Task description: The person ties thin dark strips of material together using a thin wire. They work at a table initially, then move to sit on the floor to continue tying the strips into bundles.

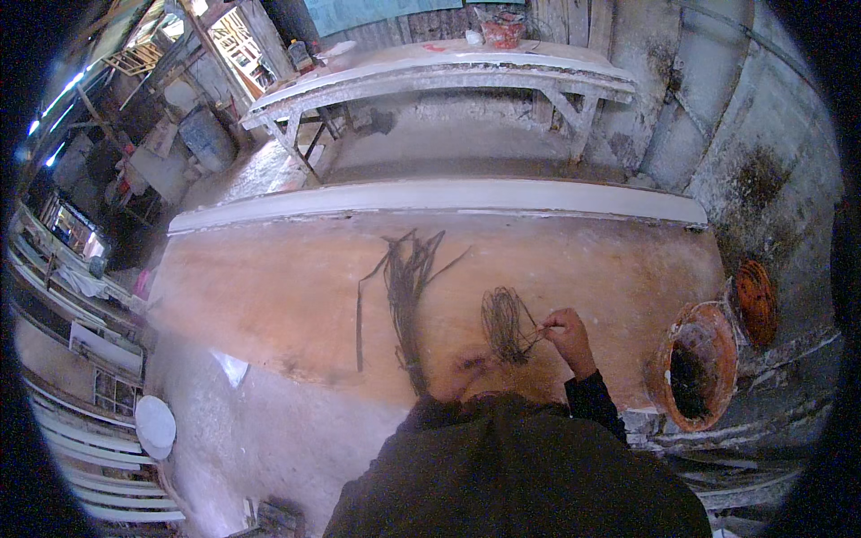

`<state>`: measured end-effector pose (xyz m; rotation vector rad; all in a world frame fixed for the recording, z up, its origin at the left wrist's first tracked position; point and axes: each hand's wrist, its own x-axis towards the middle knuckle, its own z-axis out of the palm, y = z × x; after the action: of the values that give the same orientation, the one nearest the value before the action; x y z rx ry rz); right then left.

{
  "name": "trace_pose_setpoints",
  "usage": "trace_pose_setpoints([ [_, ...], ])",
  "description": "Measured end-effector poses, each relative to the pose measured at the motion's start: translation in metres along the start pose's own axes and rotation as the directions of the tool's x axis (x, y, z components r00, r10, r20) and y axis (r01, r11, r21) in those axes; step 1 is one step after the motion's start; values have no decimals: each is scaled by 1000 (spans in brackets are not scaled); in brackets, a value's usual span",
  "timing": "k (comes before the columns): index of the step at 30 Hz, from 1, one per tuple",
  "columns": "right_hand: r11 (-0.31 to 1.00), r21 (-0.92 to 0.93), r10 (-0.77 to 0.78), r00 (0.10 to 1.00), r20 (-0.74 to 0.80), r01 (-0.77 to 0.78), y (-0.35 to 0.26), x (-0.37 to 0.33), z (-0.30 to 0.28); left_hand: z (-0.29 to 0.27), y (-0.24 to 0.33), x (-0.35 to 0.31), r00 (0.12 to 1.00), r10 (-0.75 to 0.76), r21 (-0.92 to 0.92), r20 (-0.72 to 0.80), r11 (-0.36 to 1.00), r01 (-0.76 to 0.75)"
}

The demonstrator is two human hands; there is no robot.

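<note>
A loose coil of thin dark strands (504,316), wire or fibre, lies on the brown tabletop (269,296) in front of me. My right hand (570,339) is at the coil's right side, its fingers pinched on a strand that runs to the coil. Close to the coil's lower left is my left hand (465,369); it is blurred, and I cannot make out whether its fingers grip the coil. To the left, a long bundle of dark flat strips (406,300) stretches away from me, with some loose ends splayed out at the far end.
A long white moulding (439,197) runs along the table's far edge. At the right stand a stained orange tub (728,345) and another orange container (755,303). Beyond is a second white-edged bench (439,73) with a red bucket (502,34). A white round lid (155,427) is at lower left.
</note>
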<state>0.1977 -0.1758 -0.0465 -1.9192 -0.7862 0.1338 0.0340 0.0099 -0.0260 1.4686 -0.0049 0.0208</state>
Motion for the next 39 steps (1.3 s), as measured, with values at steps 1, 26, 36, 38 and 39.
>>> trace_pose_setpoints([
  [1, 994, 99, 29, 996, 87, -38, -14, -4, -1, -13, -22, -12, 977, 90, 202, -194, 978, -50],
  [26, 922, -246, 343, 926, 155, -300, -45, -27, 11, -25, -51, 27, 862, -130, -34, -489, 991, 130],
  [36, 917, -331, 302, 930, 209, -223, -17, -27, 29, -50, -122, 11, 906, -144, 54, -397, 982, 180],
  [38, 880, -411, 347, 913, 214, -238, -12, -25, 25, -57, -85, 11, 868, -150, 141, -473, 960, 243],
  [39, 872, -419, 359, 913, 193, -254, -16, -24, 23, -64, -64, 6, 830, -160, 175, -534, 939, 294],
])
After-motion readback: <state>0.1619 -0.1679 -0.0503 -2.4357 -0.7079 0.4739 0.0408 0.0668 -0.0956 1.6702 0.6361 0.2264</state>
